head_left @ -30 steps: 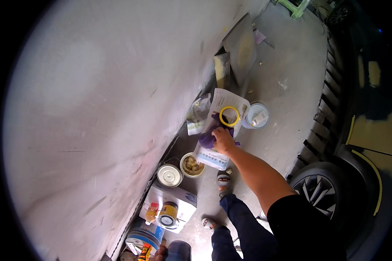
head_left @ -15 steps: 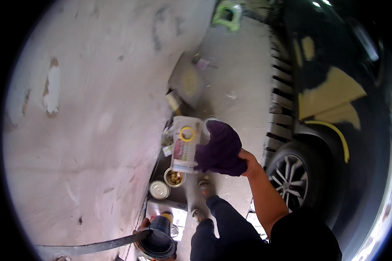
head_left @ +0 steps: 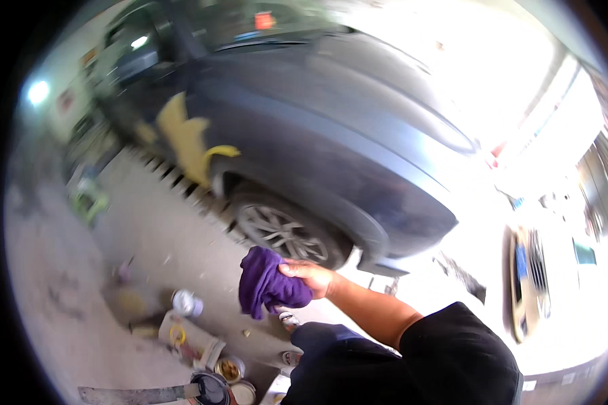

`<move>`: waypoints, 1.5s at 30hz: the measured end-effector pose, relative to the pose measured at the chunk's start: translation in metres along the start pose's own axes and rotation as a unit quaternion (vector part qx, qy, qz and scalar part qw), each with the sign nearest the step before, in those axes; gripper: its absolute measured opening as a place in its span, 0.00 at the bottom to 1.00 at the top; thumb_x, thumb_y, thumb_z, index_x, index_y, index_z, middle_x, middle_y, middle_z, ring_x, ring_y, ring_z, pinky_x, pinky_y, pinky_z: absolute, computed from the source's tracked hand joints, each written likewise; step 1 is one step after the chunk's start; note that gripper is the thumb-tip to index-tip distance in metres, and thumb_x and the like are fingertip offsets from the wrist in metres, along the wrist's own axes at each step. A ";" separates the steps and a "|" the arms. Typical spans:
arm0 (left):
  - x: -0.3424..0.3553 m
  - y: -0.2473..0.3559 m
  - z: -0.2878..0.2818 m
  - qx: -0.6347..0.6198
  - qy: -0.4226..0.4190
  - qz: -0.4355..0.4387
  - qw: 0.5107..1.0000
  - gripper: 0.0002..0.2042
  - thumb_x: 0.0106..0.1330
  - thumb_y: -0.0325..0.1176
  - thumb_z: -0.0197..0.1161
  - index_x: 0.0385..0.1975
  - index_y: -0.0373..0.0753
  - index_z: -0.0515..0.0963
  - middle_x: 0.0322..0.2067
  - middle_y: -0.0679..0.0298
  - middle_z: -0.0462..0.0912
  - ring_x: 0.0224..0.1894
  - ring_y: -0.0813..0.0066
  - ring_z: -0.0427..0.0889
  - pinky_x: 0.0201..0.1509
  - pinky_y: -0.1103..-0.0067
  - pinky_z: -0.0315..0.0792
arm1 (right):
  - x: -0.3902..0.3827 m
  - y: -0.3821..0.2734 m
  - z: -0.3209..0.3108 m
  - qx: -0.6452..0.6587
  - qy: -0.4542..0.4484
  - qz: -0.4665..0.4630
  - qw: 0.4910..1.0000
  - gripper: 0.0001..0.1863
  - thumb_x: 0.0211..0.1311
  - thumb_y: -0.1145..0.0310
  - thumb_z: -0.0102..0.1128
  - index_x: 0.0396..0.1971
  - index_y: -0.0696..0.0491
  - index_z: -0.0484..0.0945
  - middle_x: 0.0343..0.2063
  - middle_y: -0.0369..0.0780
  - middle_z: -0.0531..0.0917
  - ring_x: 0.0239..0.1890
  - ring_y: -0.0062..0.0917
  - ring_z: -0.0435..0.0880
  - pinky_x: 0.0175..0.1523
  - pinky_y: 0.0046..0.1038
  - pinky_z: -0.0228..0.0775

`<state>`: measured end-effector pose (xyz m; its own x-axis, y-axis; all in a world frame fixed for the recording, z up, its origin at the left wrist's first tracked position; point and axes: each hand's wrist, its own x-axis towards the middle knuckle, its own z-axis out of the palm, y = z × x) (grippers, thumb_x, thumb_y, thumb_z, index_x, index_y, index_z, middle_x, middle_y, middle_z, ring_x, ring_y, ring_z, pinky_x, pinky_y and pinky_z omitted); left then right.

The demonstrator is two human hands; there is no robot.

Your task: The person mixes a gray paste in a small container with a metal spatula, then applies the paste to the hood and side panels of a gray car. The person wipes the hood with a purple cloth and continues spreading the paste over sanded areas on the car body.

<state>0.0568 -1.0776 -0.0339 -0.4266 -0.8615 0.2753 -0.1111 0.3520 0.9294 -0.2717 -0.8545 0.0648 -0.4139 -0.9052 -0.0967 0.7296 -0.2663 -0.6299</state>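
My right hand [head_left: 309, 275] grips a crumpled purple cloth [head_left: 269, 283], held out in front of the car's front wheel [head_left: 280, 233]. The thumb presses on the cloth and the folds hang below. At the lower left edge is a black round container [head_left: 211, 389], cut off by the picture's rim, with a long flat grey strip [head_left: 132, 395] reaching left from it. My left hand is on this container, its fingers mostly hidden.
A dark car [head_left: 331, 128] with tan and yellow patches fills the far side. Below stand a clear plastic box [head_left: 206, 351] with a yellow ring [head_left: 177, 334], a tub with yellowish contents [head_left: 230, 368] and a whitish can [head_left: 187, 303]. A green stool [head_left: 89, 204] stands left; a loose bumper [head_left: 522, 290] right.
My view has swung right and up, so the car now fills the middle. My right hand still holds the cloth, now before the wheel. The black container has shifted to the lower left edge.
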 end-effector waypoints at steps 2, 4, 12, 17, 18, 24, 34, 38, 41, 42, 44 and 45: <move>0.005 -0.012 0.029 -0.079 -0.060 0.065 0.993 0.46 0.46 0.25 0.70 0.68 0.32 0.52 0.64 0.49 0.62 0.65 0.55 0.66 0.72 0.63 0.58 | -0.079 -0.032 -0.014 -0.120 0.149 -0.116 0.975 0.34 0.63 0.53 0.63 0.62 0.57 0.63 0.50 0.45 0.78 0.46 0.31 0.82 0.52 0.32 0.75; 0.033 -0.091 0.035 -0.359 -0.106 -0.030 0.927 0.46 0.47 0.27 0.71 0.68 0.31 0.52 0.64 0.48 0.61 0.65 0.54 0.65 0.71 0.63 0.58 | -0.171 -0.076 -0.014 -0.294 0.265 -0.205 0.895 0.33 0.62 0.53 0.65 0.60 0.57 0.64 0.49 0.44 0.77 0.44 0.31 0.81 0.51 0.32 0.74; -0.030 0.093 0.180 -0.038 -0.189 0.157 0.969 0.46 0.50 0.32 0.71 0.68 0.29 0.51 0.65 0.46 0.60 0.66 0.53 0.63 0.70 0.64 0.56 | -0.355 -0.161 -0.095 -0.638 0.704 -0.122 0.286 0.37 0.64 0.43 0.52 0.69 0.45 0.58 0.68 0.52 0.60 0.73 0.49 0.45 0.68 0.60 0.44; -0.077 0.132 0.219 -0.007 -0.176 0.167 0.970 0.45 0.53 0.32 0.68 0.69 0.28 0.49 0.65 0.46 0.60 0.67 0.52 0.62 0.71 0.64 0.55 | -0.343 -0.212 -0.165 -0.669 0.697 -0.048 0.253 0.35 0.63 0.39 0.50 0.66 0.40 0.63 0.70 0.49 0.54 0.73 0.55 0.44 0.65 0.64 0.49; -0.083 0.136 0.223 -0.008 -0.182 0.174 0.968 0.44 0.54 0.32 0.67 0.69 0.28 0.49 0.65 0.46 0.60 0.67 0.52 0.62 0.71 0.64 0.55 | -0.321 -0.219 -0.166 -0.714 0.657 -0.091 0.224 0.34 0.62 0.38 0.50 0.64 0.40 0.66 0.69 0.48 0.57 0.72 0.55 0.46 0.64 0.63 0.51; -0.093 0.144 0.276 -0.375 -0.212 -0.001 0.902 0.39 0.59 0.31 0.60 0.69 0.28 0.48 0.64 0.44 0.60 0.66 0.53 0.63 0.70 0.64 0.56 | -0.198 -0.275 -0.145 -0.817 0.476 -0.128 0.299 0.31 0.64 0.43 0.50 0.65 0.40 0.66 0.71 0.47 0.54 0.73 0.54 0.44 0.69 0.58 0.43; -0.140 0.215 0.332 -0.181 -0.317 0.200 0.909 0.38 0.60 0.29 0.59 0.69 0.27 0.46 0.66 0.43 0.58 0.67 0.52 0.61 0.72 0.63 0.52 | -0.435 -0.246 -0.254 -0.579 0.755 -0.218 0.217 0.24 0.61 0.53 0.58 0.55 0.46 0.75 0.65 0.49 0.65 0.68 0.58 0.57 0.64 0.59 0.57; -0.125 0.197 0.321 -0.052 -0.282 0.251 0.924 0.39 0.59 0.27 0.59 0.69 0.27 0.46 0.67 0.43 0.55 0.69 0.54 0.57 0.72 0.64 0.50 | -0.433 -0.242 -0.261 -0.530 0.799 -0.238 0.156 0.23 0.62 0.55 0.56 0.55 0.48 0.74 0.63 0.49 0.67 0.68 0.56 0.57 0.64 0.61 0.54; -0.118 0.191 0.330 -0.116 -0.316 0.188 0.923 0.40 0.59 0.27 0.60 0.69 0.27 0.45 0.68 0.44 0.53 0.70 0.54 0.56 0.72 0.64 0.50 | -0.353 -0.203 -0.193 -0.668 0.685 -0.206 0.207 0.23 0.59 0.61 0.56 0.56 0.45 0.73 0.64 0.48 0.64 0.68 0.60 0.54 0.59 0.64 0.61; -0.118 0.193 0.333 -0.124 -0.325 0.179 0.920 0.40 0.59 0.28 0.60 0.69 0.27 0.45 0.68 0.44 0.53 0.70 0.53 0.56 0.72 0.63 0.51 | -0.328 -0.190 -0.164 -0.695 0.657 -0.149 0.251 0.24 0.59 0.58 0.59 0.56 0.42 0.73 0.65 0.48 0.62 0.69 0.59 0.52 0.60 0.64 0.59; -0.119 0.202 0.340 -0.146 -0.338 0.174 0.913 0.41 0.59 0.28 0.61 0.69 0.27 0.45 0.68 0.45 0.52 0.69 0.52 0.58 0.71 0.62 0.52 | -0.323 -0.178 -0.166 -0.685 0.639 -0.247 0.248 0.25 0.55 0.55 0.64 0.53 0.43 0.76 0.64 0.48 0.64 0.68 0.55 0.55 0.64 0.62 0.51; -0.117 0.205 0.336 -0.155 -0.338 0.180 0.911 0.41 0.59 0.29 0.61 0.69 0.27 0.45 0.68 0.45 0.52 0.69 0.52 0.58 0.71 0.62 0.52 | -0.331 -0.176 -0.174 -0.681 0.629 -0.276 0.255 0.24 0.55 0.54 0.63 0.52 0.43 0.76 0.63 0.48 0.66 0.68 0.53 0.56 0.66 0.62 0.48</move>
<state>-0.2174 -0.7816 0.0413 -0.8523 -0.2514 0.4586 0.3593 0.3557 0.8628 -0.3579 -0.4505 0.0731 -0.7208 0.1961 0.6648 -0.1387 0.8990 -0.4155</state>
